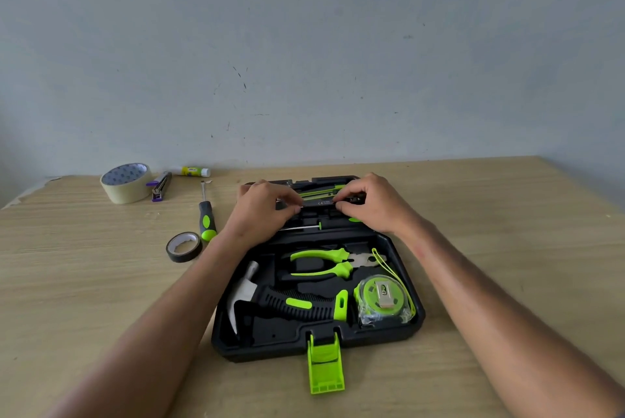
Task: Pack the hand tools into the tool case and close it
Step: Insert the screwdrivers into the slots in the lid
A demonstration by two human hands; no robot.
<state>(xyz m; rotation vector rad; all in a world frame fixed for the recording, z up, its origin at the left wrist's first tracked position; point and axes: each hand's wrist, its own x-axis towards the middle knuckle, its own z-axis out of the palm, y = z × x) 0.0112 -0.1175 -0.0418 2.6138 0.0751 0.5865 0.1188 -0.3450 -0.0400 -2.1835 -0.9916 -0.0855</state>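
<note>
Pale blue-grey wall, scuffed, behind a wood-grain bench [473, 214]. Case [399, 333] lies open at the bench's near-middle, green latch [325, 367] hanging toward you.

Your left hand [262, 211] and right hand [375, 202] each pinch one end of a small dark bar-shaped tool [321, 203] over the far half of the case. What tool it is, can't tell; too small.

Already seated in the near half: hammer [287, 304], pliers [324, 263], tape measure [382, 297]. A thin driver [301, 227] sits just below your hands in the far half.

Still out: screwdriver [206, 214] on the bench, left of the case. That one likely needs packing before closing.

Risks, as judgement:
- The bar goes in crooked or half-seated, so it pops out or blocks the lid.
- Tape measure's cord [382, 260] loops near the right rim; it could get caught in the seam on closing.
- You close with the screwdriver left behind.
- Latch may fold under the case edge if you press the lid without minding it.

Other bench stuff, toward the far-left corner: masking tape [125, 182], stapler [161, 186], glue stick [191, 171]. Black tape roll [184, 246] sits near the screwdriver's handle. Bench edge at the far left looks chipped.
</note>
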